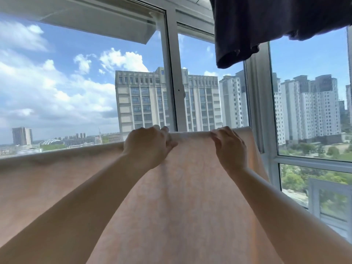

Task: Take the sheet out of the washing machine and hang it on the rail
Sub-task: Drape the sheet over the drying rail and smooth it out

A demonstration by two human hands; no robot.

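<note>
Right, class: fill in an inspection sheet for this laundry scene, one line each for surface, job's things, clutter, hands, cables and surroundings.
Surface: nothing seen; no table or floor in view.
Job's things: peach sheet spread wide, top edge folded over at hand height; the rail itself cannot be seen under it. Washing machine not in view.
Clutter: dark garment hanging at top right, apart from the sheet.
Hands: left hand and right hand both grip the sheet's top edge, fingers curled over it, side by side.
Cables: nothing seen.
Surroundings: white window frame ahead, tower blocks and cloudy blue sky outside.
</note>
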